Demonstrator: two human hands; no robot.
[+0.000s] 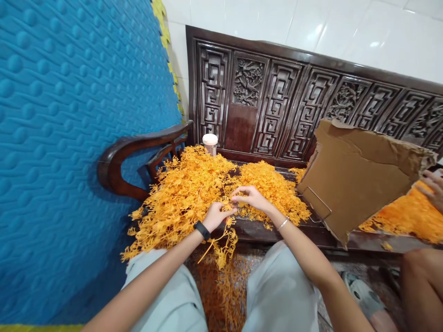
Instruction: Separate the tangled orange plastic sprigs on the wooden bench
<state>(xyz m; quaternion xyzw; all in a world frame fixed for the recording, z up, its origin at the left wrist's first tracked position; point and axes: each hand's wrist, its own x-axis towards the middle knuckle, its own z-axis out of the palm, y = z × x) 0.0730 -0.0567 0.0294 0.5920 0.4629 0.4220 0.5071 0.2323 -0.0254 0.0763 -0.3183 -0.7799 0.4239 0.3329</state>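
Observation:
My left hand (216,216), with a black band at its wrist, pinches a branching orange plastic flower sprig (221,251) that dangles over the front edge of the bench. Close beside it, my right hand (253,199), wearing a silver bangle, has thumb and fingers bent together at the sprig's upper part; the exact contact is too small to make out. Left of my hands rises a large heap of orange plastic flower sprigs (180,198). Behind my right hand lies a second heap of small orange flower pieces (268,184).
A dark carved wooden bench (242,129) bears the heaps, with a curved armrest (110,168) at left. A white-lidded tub (210,144) stands behind. A cardboard sheet (356,175) leans at right, beside another orange pile (408,214) and another person's hand (434,189). More sprigs (230,290) lie below.

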